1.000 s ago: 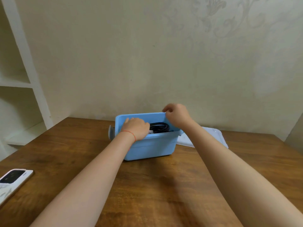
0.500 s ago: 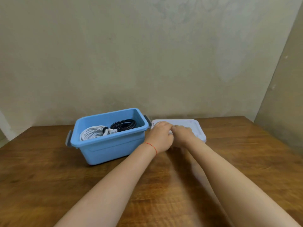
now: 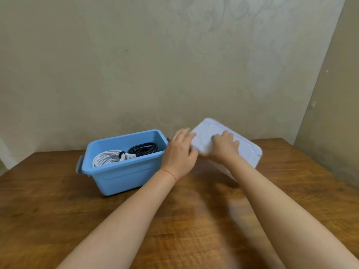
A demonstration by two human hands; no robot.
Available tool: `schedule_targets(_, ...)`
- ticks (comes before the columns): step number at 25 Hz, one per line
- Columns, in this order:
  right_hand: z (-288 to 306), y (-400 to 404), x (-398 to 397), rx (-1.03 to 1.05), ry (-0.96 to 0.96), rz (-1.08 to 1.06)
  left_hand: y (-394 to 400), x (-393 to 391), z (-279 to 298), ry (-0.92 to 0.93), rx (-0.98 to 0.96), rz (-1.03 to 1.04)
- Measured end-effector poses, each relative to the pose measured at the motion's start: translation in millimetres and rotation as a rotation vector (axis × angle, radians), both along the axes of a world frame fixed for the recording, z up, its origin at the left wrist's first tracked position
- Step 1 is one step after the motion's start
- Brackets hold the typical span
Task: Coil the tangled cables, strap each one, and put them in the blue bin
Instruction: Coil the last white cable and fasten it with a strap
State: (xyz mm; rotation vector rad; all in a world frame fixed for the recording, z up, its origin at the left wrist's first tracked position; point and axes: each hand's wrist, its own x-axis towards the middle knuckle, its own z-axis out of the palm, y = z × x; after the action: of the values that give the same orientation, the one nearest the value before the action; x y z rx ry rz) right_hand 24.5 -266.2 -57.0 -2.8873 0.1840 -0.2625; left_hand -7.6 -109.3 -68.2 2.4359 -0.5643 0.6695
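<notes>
Both coils sit inside the blue bin [image 3: 124,167]: white cable [image 3: 108,159] at its left, black cable [image 3: 142,149] at its right, the white one with a dark strap round it. Bin stands on the wooden table [image 3: 58,200]. Both hands are on the white lid [image 3: 244,150], which is tilted with its near edge raised off the table; left hand [image 3: 179,154] grips the lid's left edge with curled fingers, right hand [image 3: 223,147] lies on top, fingers curled over its surface (motion blur here, exact contact unclear). Risks, as judgement: the grip sits at one end only, so the lid could pivot and slip; swinging it leftward could knock the light bin along the smooth tabletop; a high loop of cable could keep the lid from seating. Surroundings: glossy brown wood grain, a pale wall [image 3: 136,65] with faint scroll patterning behind, meeting a darker wall on the right.
</notes>
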Motion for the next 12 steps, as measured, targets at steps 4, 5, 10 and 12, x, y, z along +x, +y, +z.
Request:
schedule_targets(4,46.9,56.9,-4.5,0.325,-0.312,0.219,64.9,-11.4,20.2,-0.077,-0.212,0.313)
schedule_targets(5,56.2,79.7,-6.2,0.322,-0.271,0.355,86.9,-15.6,22.8,-0.086,-0.294,0.397)
schedule_targets(10,68.1,187.0,-14.7,0.092,0.115,0.786,183.4,-37.5,16.6,0.089,-0.433,0.77)
schedule_targets(12,65.4,210.6,-12.8,0.034,0.225,0.834,205.6,-41.8,10.5,0.316,-0.542,0.736)
